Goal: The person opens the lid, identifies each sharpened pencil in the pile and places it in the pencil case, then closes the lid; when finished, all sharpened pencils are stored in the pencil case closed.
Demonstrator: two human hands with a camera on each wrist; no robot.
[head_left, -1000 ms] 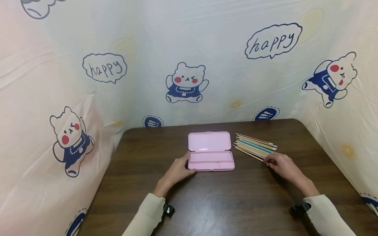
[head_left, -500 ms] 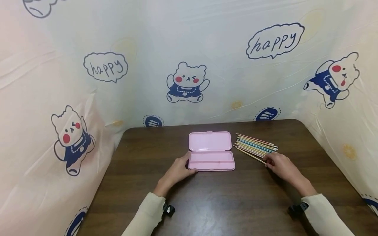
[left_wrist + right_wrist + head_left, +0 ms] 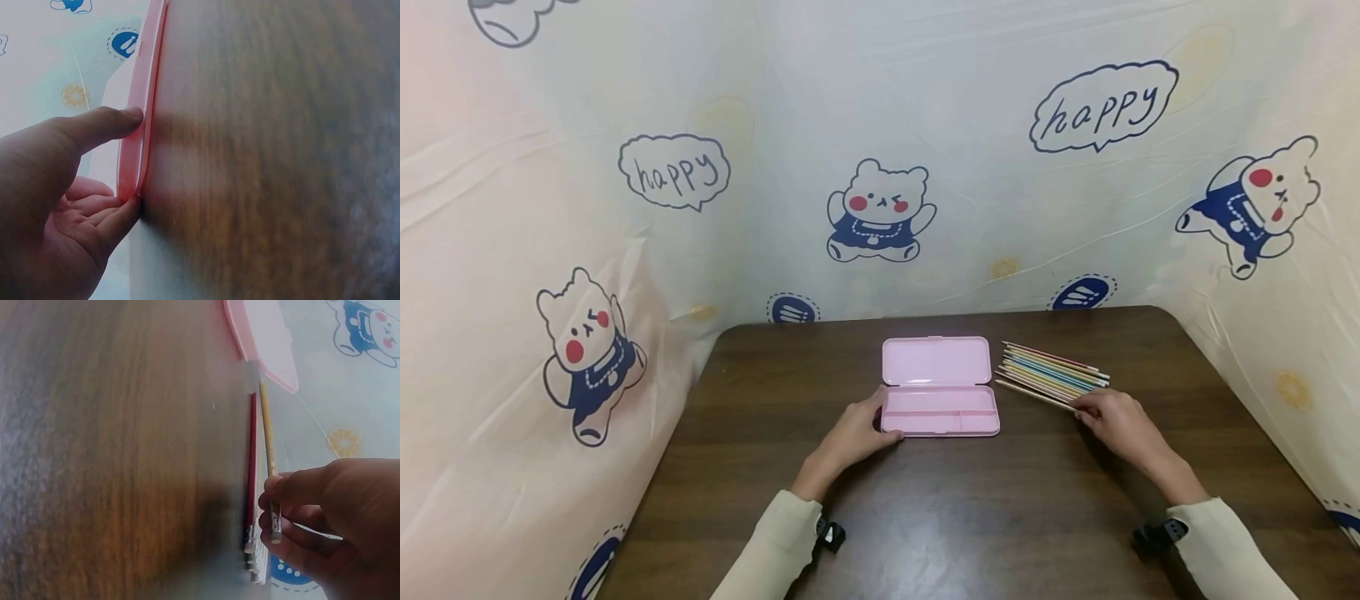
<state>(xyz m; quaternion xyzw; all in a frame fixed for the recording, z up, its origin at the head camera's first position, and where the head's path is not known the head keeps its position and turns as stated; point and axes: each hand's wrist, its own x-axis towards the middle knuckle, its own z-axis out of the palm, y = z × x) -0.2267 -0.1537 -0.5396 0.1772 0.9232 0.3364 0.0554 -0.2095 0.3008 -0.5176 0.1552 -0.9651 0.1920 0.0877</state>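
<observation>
A pink pencil case [image 3: 936, 362] lies open on the table, its lid folded back and its compartments bare. My left hand [image 3: 853, 429] grips the case's near left corner, thumb on the front wall and fingers at the left side, as the left wrist view shows with the case's pink wall [image 3: 132, 150]. My right hand [image 3: 1120, 429] pinches a yellow pencil [image 3: 270, 437] between thumb and fingers close to its eraser end. The pencil's tip points toward the case. Just beyond it lies a bunch of several coloured pencils [image 3: 1052, 367]; a red pencil [image 3: 252, 462] shows beside it in the right wrist view.
The dark wooden table [image 3: 925, 500] ends at a pale curtain [image 3: 970, 208] printed with bears, which hangs along the back and both sides. Each forearm wears a small black wrist camera [image 3: 830, 535] below a cream sleeve [image 3: 767, 546].
The pencil in my right hand has come up slightly, its tip parting from the bunch. My left hand keeps its hold on the case; the head view has shifted a little.
</observation>
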